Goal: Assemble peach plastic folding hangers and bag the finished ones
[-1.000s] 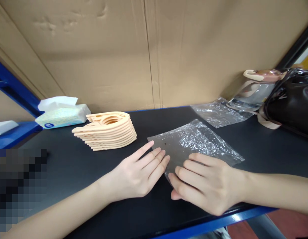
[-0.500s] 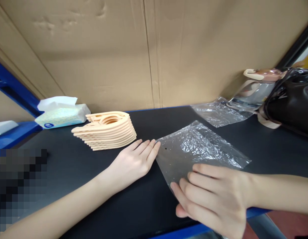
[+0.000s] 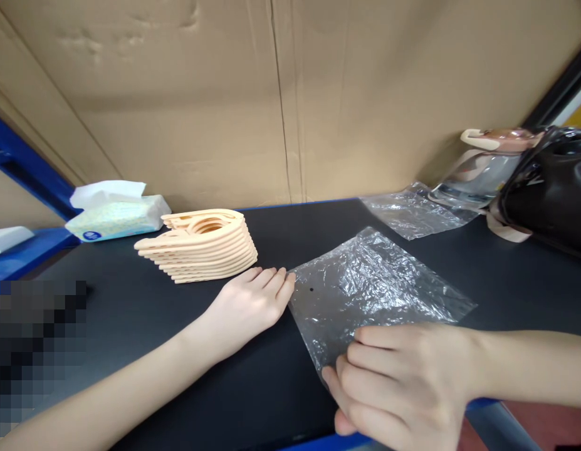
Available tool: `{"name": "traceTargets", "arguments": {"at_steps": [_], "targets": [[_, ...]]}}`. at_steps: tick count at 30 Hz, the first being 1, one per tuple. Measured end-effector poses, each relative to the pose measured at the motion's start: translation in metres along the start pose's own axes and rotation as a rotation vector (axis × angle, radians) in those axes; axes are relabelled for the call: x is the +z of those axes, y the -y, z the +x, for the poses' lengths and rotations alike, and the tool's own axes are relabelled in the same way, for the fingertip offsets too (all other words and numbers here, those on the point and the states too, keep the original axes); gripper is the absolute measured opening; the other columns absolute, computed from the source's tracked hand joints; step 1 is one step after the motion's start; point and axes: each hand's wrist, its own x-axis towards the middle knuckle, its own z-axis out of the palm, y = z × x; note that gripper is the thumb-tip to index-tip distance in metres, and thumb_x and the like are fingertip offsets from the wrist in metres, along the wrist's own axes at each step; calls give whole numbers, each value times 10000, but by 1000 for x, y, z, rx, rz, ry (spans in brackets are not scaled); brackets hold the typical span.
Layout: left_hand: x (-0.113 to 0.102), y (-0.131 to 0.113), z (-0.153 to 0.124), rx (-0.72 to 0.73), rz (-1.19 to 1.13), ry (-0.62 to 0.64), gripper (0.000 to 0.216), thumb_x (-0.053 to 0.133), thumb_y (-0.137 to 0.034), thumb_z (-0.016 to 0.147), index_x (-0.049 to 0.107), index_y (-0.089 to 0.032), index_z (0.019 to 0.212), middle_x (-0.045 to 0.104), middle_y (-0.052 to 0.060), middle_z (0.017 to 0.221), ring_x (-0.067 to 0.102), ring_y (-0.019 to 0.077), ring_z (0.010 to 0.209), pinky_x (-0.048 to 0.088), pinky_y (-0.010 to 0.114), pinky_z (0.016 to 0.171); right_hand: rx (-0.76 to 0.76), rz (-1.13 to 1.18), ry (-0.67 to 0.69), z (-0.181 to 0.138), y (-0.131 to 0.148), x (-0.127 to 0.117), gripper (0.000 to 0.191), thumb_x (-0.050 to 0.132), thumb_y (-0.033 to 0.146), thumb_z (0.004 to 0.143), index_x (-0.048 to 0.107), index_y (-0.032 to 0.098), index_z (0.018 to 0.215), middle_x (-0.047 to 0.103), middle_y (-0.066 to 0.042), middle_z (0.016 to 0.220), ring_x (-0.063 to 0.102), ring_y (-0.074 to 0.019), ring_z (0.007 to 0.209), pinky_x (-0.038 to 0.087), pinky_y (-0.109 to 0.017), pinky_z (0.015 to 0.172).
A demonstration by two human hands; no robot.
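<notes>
**Clear bag pinned flat under two hands**

Crinkled clear plastic is lying on the black table (image 3: 130, 313): a bag (image 3: 375, 285) spread flat near the front edge, with a small dark hole showing near its left corner. The right hand (image 3: 403, 382) is resting on the near corner of the bag, fingers curled and bunched together, tips pressing the film; the thumb is tucking underneath at the table edge, so it seems to be pinching the plastic, though the contact under the hand is hidden. The left hand (image 3: 250, 304) is lying palm down on the table, fingers straight and close together, their tips just touching the left edge of the bag. It is holding nothing.

Just beyond the left hand a stack of peach hangers (image 3: 200, 247) is sitting, near the fingers but apart from them. A tissue pack (image 3: 116, 216) is lying farther left, by the blue shelf frame (image 3: 27, 169). A second clear bag (image 3: 412, 213) is lying well behind the first, touching a clear jug (image 3: 482, 172) with a pink lid. A black handbag (image 3: 548, 188) is leaning beside the jug at the right. Brown cardboard (image 3: 271, 94) is standing behind everything as a back wall.
</notes>
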Motion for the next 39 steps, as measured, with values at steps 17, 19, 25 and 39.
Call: {"name": "traceTargets", "arguments": {"at_steps": [17,19,25,39], "targets": [[3,-3,-2,45,36,16,368,380,42,840,698,-54,997,731,138,973,697,232,852,533,323,744,212,326,62,-4,0,4,326,493,248,932,676,125,693,476,21,557,353,-123,471,290,-291,428],[3,-3,-2,51,37,27,364,388,45,836,692,-45,1015,727,148,981,694,234,866,528,332,771,225,353,102,-5,0,5,323,496,265,933,680,124,707,487,16,579,352,-129,483,290,-297,442],[1,1,1,17,7,62,359,368,-4,884,650,-24,1105,595,169,1269,475,329,1253,351,520,1050,286,465,194,-6,-2,9,427,425,453,958,688,137,845,555,-8,691,417,-137,552,315,-296,508],[-7,0,1,-286,-508,268,664,530,-622,826,571,-103,1238,618,141,1239,605,293,1069,487,432,914,1029,-63,793,-59,-93,-22,253,388,241,905,555,177,725,612,-41,684,541,-162,588,278,-271,521]]}}
